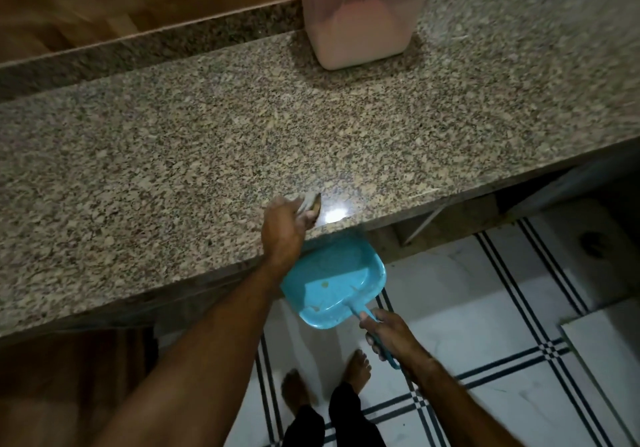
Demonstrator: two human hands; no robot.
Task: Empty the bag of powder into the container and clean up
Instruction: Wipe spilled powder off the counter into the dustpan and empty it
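Note:
A clear plastic container (362,17) with a red lid stands at the back of the granite counter (173,156), partly filled with pale powder. My left hand (282,230) grips a small brush or cloth (310,204) at the counter's front edge. Just below that edge, a blue dustpan (332,284) is held level, and my right hand (391,334) grips its handle. A few specks lie in the pan. No bag is in view.
A wooden surface (86,3) lies behind the counter's raised back ledge. Below is a white tiled floor (485,308) with dark stripes, and my bare feet (325,377) stand on it. A dark opening sits under the counter at right.

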